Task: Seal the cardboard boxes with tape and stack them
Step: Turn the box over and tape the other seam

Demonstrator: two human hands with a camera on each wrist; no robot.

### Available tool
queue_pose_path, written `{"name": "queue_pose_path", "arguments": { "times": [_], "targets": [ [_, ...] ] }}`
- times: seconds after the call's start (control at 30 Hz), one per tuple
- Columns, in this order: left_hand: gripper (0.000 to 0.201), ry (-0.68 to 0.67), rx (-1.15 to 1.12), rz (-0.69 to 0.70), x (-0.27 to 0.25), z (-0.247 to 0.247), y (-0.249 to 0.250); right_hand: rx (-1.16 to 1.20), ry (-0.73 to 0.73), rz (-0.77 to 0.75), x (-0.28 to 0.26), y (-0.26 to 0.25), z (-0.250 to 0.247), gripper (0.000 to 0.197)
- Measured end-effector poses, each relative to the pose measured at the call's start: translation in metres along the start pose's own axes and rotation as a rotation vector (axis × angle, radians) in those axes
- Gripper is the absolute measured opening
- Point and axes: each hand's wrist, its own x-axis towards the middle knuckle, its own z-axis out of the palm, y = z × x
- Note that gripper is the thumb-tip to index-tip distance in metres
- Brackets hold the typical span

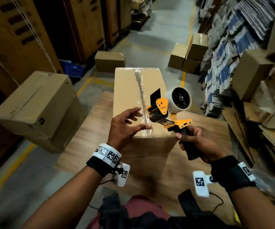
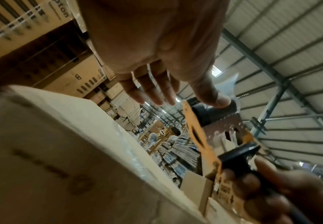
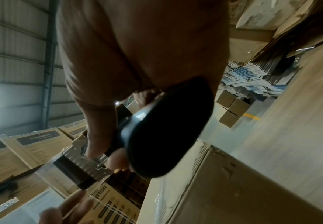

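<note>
Two hands: left hand (image 1: 125,128) spread, seemingly above taped box (image 1: 133,96); right hand (image 1: 197,144) fingers grip dispenser (image 1: 169,109).

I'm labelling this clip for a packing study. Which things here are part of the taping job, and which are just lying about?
Part of the job:
- cardboard box, tape along its top seam
- tape dispenser, handle gripped by the right hand
- left hand, open over the box's near end

Lying about:
- blue crate
- stacked flat cartons
- larger box to the left

Left hand (image 1: 125,124) spread, right hand (image 1: 197,142) fisted
</note>
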Motion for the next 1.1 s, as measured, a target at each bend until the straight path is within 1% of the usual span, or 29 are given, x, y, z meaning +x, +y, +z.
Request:
{"name": "queue_pose_path", "arguments": {
  "times": [0.03,0.1,0.13,0.2,0.23,0.27,0.3,0.33,0.4,0.47,0.57,0.63,0.73,0.87,0.93,1.0,1.03,1.1],
  "targets": [
    [0.065,0.011,-0.019,0.026,-0.007,-0.006,-0.006,-0.006,0.008,-0.013,0.000,-0.002,0.007,0.042],
    [0.048,0.042,-0.076,0.012,-0.015,-0.017,-0.016,-0.051,0.044,-0.059,0.000,-0.008,0.018,0.031],
    [0.038,0.065,-0.126,-0.031,-0.017,-0.022,-0.018,-0.084,0.069,-0.085,0.000,-0.011,0.022,0.024],
    [0.021,0.108,-0.277,-0.192,-0.018,-0.030,-0.014,-0.155,0.109,-0.141,0.002,-0.016,0.029,0.019],
    [0.022,0.104,-0.358,-0.297,-0.016,-0.033,-0.008,-0.192,0.121,-0.165,0.003,-0.018,0.032,0.020],
    [0.029,0.077,-0.425,-0.397,-0.014,-0.034,-0.001,-0.224,0.127,-0.183,0.004,-0.019,0.035,0.020],
    [0.036,0.041,-0.463,-0.471,-0.011,-0.034,0.004,-0.246,0.126,-0.193,0.004,-0.021,0.039,0.019],
    [0.043,0.010,-0.474,-0.512,-0.008,-0.032,0.009,-0.260,0.118,-0.197,0.005,-0.022,0.042,0.019],
    [0.056,-0.050,-0.445,-0.520,-0.004,-0.027,0.015,-0.275,0.093,-0.192,0.005,-0.025,0.050,0.019],
    [0.060,-0.080,-0.452,-0.509,-0.003,-0.023,0.018,-0.267,0.078,-0.189,0.007,-0.025,0.056,0.021],
    [0.055,0.002,-0.573,-0.492,-0.008,-0.028,0.015,-0.236,0.096,-0.191,0.009,-0.023,0.060,0.022],
    [0.056,0.010,-0.607,-0.477,-0.012,-0.031,0.012,-0.230,0.106,-0.183,0.010,-0.023,0.060,0.024],
    [0.046,-0.081,-0.631,-0.482,-0.015,-0.036,0.013,-0.260,0.099,-0.193,0.011,-0.022,0.062,0.024],
    [0.039,-0.186,-0.696,-0.475,-0.015,-0.044,0.014,-0.266,0.103,-0.192,0.013,-0.020,0.063,0.034],
    [0.028,-0.252,-0.700,-0.466,-0.017,-0.048,0.013,-0.268,0.106,-0.187,0.014,-0.020,0.062,0.035],
    [0.017,-0.317,-0.734,-0.471,-0.018,-0.052,0.013,-0.259,0.101,-0.189,0.014,-0.021,0.062,0.032],
    [0.017,-0.342,-0.758,-0.475,-0.018,-0.053,0.013,-0.253,0.095,-0.194,0.014,-0.021,0.062,0.030],
    [0.025,-0.374,-0.780,-0.501,-0.017,-0.056,0.015,-0.250,0.082,-0.213,0.013,-0.021,0.062,0.027]
  ]
}}
